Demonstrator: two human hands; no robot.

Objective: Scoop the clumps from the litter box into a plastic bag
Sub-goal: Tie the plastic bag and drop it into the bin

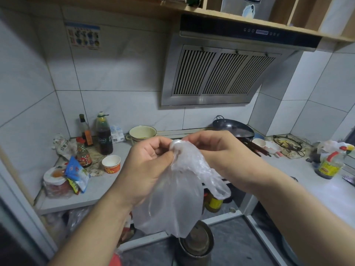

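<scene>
Your left hand (148,162) comes up from the lower left with the forearm raised, fingers curled in and thumb pressed against the bunched top of the plastic bag (178,191). The clear bag hangs crumpled between your wrists, in the air in front of the bench (99,186); whether its mouth is open is hard to tell. Your right hand (215,148) reaches in from the right, wrist bent, fingertips pinching the same gathered top beside the left thumb.
</scene>
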